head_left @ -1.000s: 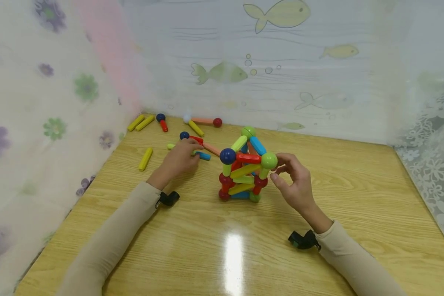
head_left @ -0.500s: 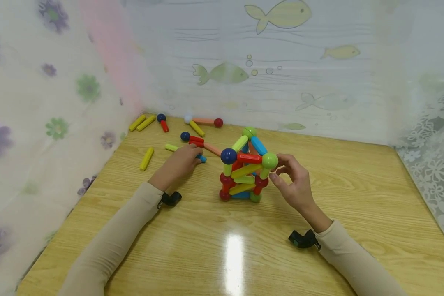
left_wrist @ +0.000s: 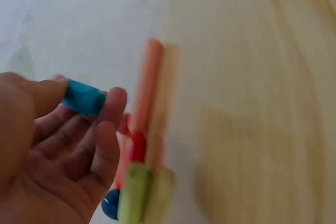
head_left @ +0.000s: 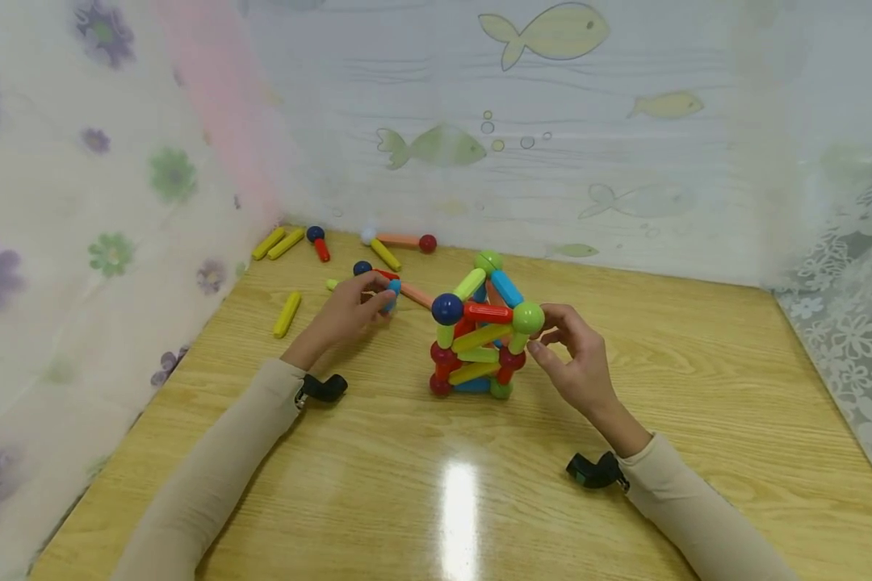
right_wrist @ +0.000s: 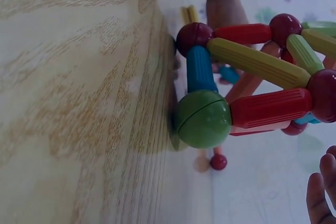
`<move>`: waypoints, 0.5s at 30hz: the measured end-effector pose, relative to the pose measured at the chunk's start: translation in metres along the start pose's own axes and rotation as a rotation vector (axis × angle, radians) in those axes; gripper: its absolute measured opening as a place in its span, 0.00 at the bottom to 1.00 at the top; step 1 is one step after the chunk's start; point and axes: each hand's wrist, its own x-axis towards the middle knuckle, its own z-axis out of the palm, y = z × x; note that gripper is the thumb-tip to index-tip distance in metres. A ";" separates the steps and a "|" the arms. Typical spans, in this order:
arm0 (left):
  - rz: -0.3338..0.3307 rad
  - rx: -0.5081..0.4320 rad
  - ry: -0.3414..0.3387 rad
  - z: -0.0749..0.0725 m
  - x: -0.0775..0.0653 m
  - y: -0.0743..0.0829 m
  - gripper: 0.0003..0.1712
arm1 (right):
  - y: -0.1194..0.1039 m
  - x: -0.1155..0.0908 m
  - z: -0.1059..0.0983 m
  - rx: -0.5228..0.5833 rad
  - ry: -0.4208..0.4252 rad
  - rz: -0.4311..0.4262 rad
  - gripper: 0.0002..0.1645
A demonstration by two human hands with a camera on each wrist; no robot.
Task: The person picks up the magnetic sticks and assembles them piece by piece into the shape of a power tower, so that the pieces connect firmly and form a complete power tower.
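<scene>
My left hand (head_left: 347,313) pinches a short blue magnetic stick (left_wrist: 84,98) between thumb and fingertips, over the loose pieces left of the tower. The magnetic ball-and-stick tower (head_left: 488,313) stands upright mid-table, its coloured sticks joined by red, green and dark blue balls. At its right side is my right hand (head_left: 580,359), thumb and fingers loosely bent around a gap, fingertips right beside the upper green ball (head_left: 528,318). The right wrist view shows only a few of that hand's fingertips (right_wrist: 316,198), with the tower's lower green ball (right_wrist: 203,119) close to the camera.
Under and behind my left hand lie a dark blue ball (head_left: 362,268), a light green stick (left_wrist: 134,192) and an orange stick (head_left: 417,294). A lone yellow stick (head_left: 287,315) lies farther left. More sticks and balls lie along the back, near the fish-patterned curtain (head_left: 436,186).
My left hand has picked up the blue stick from among the loose pieces and turned it upward, drawing back slightly left. The right hand and the tower stay nearly still.
</scene>
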 end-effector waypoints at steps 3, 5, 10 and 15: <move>0.044 -0.194 0.068 -0.004 -0.001 0.019 0.20 | 0.000 0.001 0.000 0.007 0.003 -0.005 0.23; 0.076 -0.282 0.092 -0.005 -0.002 0.035 0.21 | 0.000 0.001 0.000 0.010 0.006 -0.001 0.22; 0.132 -0.404 0.103 0.000 -0.009 0.073 0.18 | 0.002 -0.001 -0.001 0.009 0.002 0.007 0.22; 0.235 -0.480 0.096 0.006 -0.020 0.107 0.16 | 0.004 -0.002 -0.001 0.019 -0.008 0.002 0.23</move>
